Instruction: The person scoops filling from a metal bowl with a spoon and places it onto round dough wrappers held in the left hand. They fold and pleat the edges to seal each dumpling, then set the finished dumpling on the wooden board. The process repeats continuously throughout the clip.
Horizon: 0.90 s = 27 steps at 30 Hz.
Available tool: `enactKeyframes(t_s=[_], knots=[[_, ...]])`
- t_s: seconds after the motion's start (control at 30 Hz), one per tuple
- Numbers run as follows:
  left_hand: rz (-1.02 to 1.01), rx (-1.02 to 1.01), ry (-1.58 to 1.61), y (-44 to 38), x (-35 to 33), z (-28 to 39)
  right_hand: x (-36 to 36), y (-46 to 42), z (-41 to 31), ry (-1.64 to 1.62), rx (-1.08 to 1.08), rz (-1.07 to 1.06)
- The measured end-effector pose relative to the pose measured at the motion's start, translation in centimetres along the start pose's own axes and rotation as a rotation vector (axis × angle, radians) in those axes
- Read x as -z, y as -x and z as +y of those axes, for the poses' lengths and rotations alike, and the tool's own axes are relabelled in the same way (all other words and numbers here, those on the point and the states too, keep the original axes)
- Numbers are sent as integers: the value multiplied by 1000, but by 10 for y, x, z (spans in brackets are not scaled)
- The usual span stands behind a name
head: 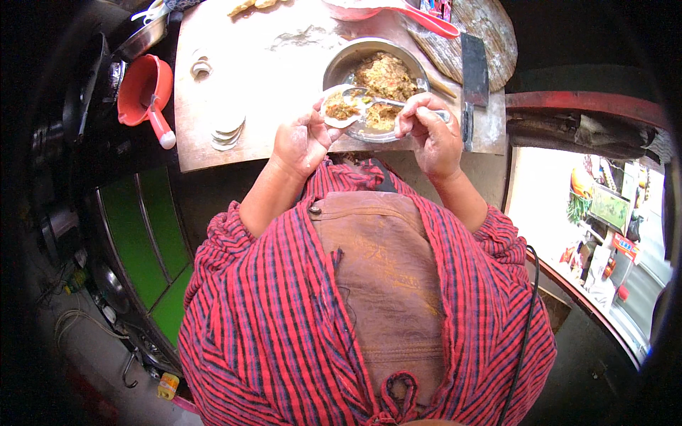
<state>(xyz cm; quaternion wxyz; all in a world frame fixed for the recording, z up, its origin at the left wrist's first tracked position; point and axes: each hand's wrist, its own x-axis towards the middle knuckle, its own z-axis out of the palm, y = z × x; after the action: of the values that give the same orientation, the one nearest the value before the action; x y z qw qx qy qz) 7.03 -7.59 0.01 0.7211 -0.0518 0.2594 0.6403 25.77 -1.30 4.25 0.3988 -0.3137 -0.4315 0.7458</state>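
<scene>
My left hand holds a round dough wrapper by its edge, with a small heap of chopped filling on it. My right hand grips the handle of a metal spoon, whose bowl is at the wrapper's upper right edge. Both are over the near left part of a steel bowl of chopped filling. Left of my left hand, a few overlapping wrappers lie on the floured board. Farther back on the left is a small curled stack of dough pieces.
A cleaver lies right of the bowl, beside a round wooden chopping board and a thin wooden stick. A red plastic dipper is off the board's left edge. A red-handled container stands behind the bowl.
</scene>
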Motion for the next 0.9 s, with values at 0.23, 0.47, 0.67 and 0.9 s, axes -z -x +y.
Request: enactKeyframes(t_s=[0.23,0.47,0.67,0.9], knots=[[-2,27,-5,-2,1,-3,4,0,2,116,-34,-56],[4,27,108,-2,10,-2,51,2,-9,393,-126,7],[-11,73,154,-4,6,-3,78,4,26,791,13,52],[-83,86,60,-1,-2,-4,87,11,17,986,291,297]])
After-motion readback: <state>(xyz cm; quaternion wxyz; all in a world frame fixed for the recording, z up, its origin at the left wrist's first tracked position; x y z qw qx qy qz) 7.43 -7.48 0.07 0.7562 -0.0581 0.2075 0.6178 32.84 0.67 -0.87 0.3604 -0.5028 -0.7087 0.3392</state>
